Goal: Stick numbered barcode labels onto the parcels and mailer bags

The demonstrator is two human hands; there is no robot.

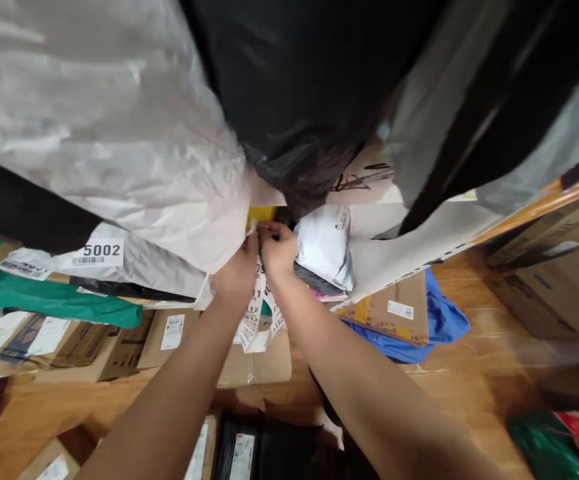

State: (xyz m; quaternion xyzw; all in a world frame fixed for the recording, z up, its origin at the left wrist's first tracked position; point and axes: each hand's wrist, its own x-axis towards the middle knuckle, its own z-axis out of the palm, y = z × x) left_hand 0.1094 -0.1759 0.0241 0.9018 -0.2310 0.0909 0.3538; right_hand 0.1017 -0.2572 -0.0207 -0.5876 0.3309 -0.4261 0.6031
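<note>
My left hand (236,270) and my right hand (278,248) meet at the shelf opening, their fingers pinched together. Between them hangs a strip of printed number labels (252,308), its lower end split and curling below my wrists. A bit of white label shows at my fingertips, though the exact grip is partly hidden. Just behind the fingers is a yellow item (262,214). Right beside my right hand lies a white plastic mailer bag (324,243) on the shelf, with a dark package (316,280) under it.
Large white (134,147) and black (314,87) bags bulge overhead, close to my arms. At left lie a grey parcel labelled 5002 (164,263) and a green bag (64,300). Cardboard boxes (559,287) and a blue bag (442,313) are on the wooden floor.
</note>
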